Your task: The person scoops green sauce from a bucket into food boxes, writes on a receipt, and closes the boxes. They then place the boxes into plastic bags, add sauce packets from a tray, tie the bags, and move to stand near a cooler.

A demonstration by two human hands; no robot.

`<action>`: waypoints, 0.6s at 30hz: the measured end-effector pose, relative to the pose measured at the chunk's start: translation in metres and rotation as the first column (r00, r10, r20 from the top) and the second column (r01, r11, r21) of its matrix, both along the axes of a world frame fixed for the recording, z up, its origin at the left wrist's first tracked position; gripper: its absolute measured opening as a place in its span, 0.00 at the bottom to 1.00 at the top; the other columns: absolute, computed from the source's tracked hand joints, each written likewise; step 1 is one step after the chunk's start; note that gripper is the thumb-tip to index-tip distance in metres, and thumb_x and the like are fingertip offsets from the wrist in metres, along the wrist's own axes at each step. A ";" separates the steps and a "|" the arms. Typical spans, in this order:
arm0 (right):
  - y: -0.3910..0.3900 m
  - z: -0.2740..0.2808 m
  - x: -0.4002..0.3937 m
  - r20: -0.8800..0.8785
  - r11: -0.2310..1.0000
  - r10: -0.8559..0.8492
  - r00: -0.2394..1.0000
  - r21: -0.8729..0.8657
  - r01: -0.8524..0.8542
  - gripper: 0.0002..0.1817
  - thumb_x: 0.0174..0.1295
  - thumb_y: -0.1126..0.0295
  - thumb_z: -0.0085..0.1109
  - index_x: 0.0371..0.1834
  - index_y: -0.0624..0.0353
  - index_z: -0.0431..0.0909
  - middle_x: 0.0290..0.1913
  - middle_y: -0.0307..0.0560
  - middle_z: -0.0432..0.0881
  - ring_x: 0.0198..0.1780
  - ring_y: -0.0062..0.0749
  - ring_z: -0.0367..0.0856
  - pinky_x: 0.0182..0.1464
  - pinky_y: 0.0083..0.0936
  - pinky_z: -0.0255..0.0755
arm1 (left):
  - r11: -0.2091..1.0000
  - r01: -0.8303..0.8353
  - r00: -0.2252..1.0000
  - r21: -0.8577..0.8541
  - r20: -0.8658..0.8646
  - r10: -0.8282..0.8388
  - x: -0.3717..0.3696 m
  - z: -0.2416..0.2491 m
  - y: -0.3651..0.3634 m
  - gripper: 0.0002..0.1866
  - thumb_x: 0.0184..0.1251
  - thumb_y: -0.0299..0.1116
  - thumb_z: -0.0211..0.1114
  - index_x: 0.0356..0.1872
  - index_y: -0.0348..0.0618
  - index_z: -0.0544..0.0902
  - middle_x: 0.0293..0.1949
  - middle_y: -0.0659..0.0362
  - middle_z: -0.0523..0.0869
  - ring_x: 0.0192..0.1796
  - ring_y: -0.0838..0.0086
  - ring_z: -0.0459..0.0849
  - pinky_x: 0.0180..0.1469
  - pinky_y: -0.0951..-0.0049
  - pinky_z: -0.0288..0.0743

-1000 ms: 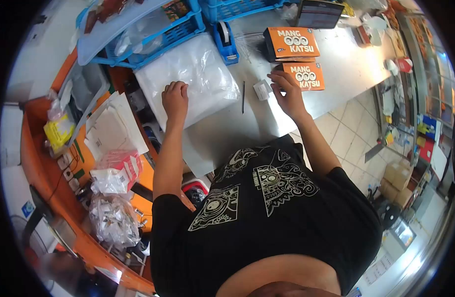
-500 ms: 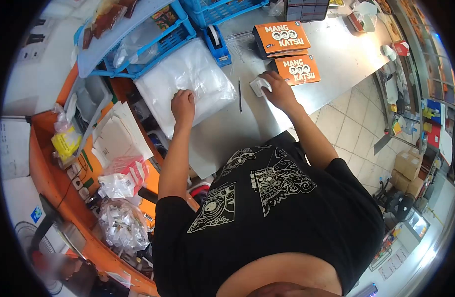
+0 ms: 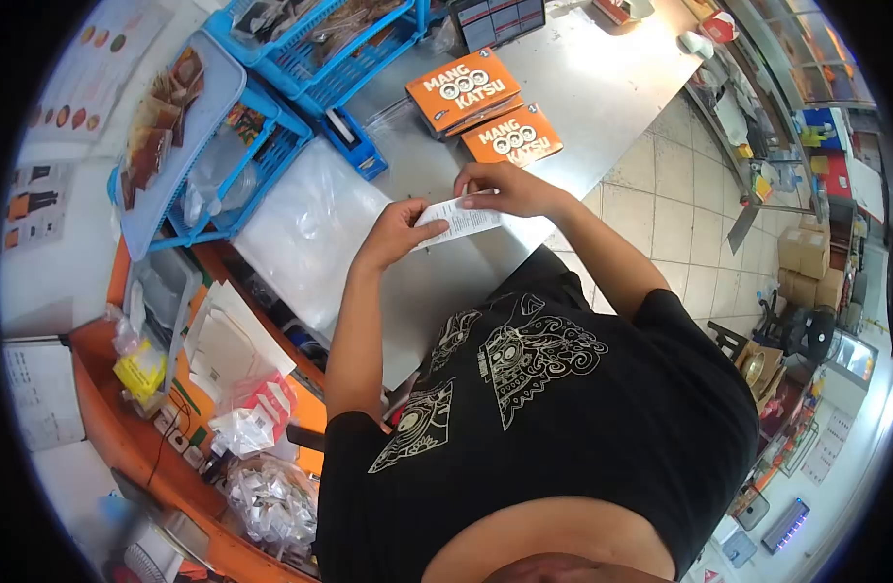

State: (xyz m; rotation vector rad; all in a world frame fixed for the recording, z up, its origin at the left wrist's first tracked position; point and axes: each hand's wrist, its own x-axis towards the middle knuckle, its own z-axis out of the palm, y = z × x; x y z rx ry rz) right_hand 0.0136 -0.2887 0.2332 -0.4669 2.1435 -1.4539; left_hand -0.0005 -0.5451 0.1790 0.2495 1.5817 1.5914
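A white printed paper receipt [image 3: 459, 222] is stretched between my two hands above the metal table. My left hand [image 3: 396, 233] pinches its left end, the thumb lying on top. At the other end, my right hand [image 3: 505, 189] grips the upper right edge between thumb and fingers. Just beyond the right hand stand two orange boxes, the nearer box [image 3: 512, 136] and the farther box [image 3: 464, 87], both lettered "MANG KATSU". A stack of clear plastic bags [image 3: 305, 228] lies to the left, partly behind my left hand.
A blue tape dispenser [image 3: 354, 144] sits beyond the bags. Blue plastic baskets [image 3: 335, 73] and a light blue tray [image 3: 199, 117] with packets are at the far left. A screen [image 3: 500, 21] stands at the back of the metal table [image 3: 602, 107]. Orange shelving [image 3: 106, 389] runs along the left.
My left hand has left the plastic bags and taken the receipt's left end. The folded white paper in my right hand is now opened out. The view has turned, shifting the boxes left.
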 end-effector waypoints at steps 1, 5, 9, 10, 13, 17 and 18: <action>0.016 -0.009 -0.004 0.027 1.000 0.003 1.000 0.015 -0.003 0.12 0.66 0.65 0.64 0.49 0.56 0.79 0.39 0.40 0.83 0.42 0.26 0.80 0.46 0.26 0.73 | 0.998 -0.018 0.997 -0.064 -0.070 0.013 -0.007 -0.003 0.009 0.14 0.61 0.34 0.74 0.43 0.38 0.83 0.34 0.64 0.85 0.37 0.81 0.81 0.40 0.76 0.75; 0.096 -0.066 -0.029 -0.120 0.980 -0.197 0.973 -0.021 0.196 0.12 0.63 0.67 0.67 0.48 0.57 0.82 0.42 0.41 0.83 0.45 0.28 0.80 0.52 0.26 0.74 | 0.973 -0.157 0.969 -0.171 -0.216 0.119 -0.033 -0.032 0.067 0.15 0.62 0.41 0.73 0.37 0.38 0.84 0.30 0.61 0.86 0.31 0.80 0.81 0.35 0.74 0.74; 0.150 -0.090 -0.059 -0.203 0.881 -0.326 0.923 0.289 0.374 0.15 0.57 0.69 0.71 0.47 0.56 0.82 0.42 0.45 0.83 0.43 0.33 0.81 0.50 0.30 0.74 | 0.767 -0.410 0.880 -0.494 -0.434 0.191 -0.039 -0.065 0.133 0.17 0.56 0.41 0.76 0.36 0.39 0.83 0.33 0.52 0.89 0.35 0.66 0.88 0.41 0.67 0.78; 0.158 -0.100 -0.065 -0.238 0.864 -0.366 0.900 0.274 0.423 0.16 0.54 0.70 0.73 0.46 0.56 0.82 0.40 0.45 0.82 0.42 0.34 0.81 0.48 0.31 0.74 | 0.713 -0.532 0.826 -0.458 -0.467 0.317 -0.034 -0.078 0.141 0.17 0.55 0.40 0.77 0.36 0.39 0.83 0.33 0.53 0.89 0.36 0.67 0.88 0.41 0.67 0.78; 0.170 -0.102 -0.071 -0.150 0.883 -0.376 0.915 0.242 0.402 0.20 0.54 0.70 0.73 0.51 0.54 0.80 0.40 0.45 0.83 0.42 0.36 0.81 0.48 0.31 0.75 | 0.560 -0.714 0.699 -0.421 -0.473 0.536 -0.021 -0.073 0.163 0.18 0.54 0.39 0.78 0.36 0.38 0.81 0.33 0.54 0.89 0.36 0.69 0.88 0.42 0.68 0.79; 0.175 -0.116 -0.047 -0.020 0.916 -0.374 0.927 0.149 0.373 0.24 0.55 0.70 0.72 0.56 0.51 0.77 0.46 0.48 0.82 0.42 0.38 0.81 0.49 0.31 0.75 | 0.486 -0.761 0.642 -0.429 -0.397 0.656 -0.011 -0.098 0.157 0.20 0.54 0.41 0.79 0.38 0.38 0.81 0.33 0.55 0.88 0.35 0.70 0.86 0.43 0.70 0.79; 0.174 -0.119 -0.038 -0.152 0.922 -0.358 0.921 0.097 0.375 0.25 0.56 0.70 0.72 0.57 0.51 0.75 0.49 0.49 0.81 0.42 0.39 0.81 0.49 0.31 0.76 | 0.514 -0.731 0.667 -0.448 -0.313 0.676 -0.011 -0.101 0.154 0.21 0.53 0.41 0.79 0.39 0.38 0.80 0.32 0.56 0.88 0.34 0.71 0.86 0.43 0.71 0.79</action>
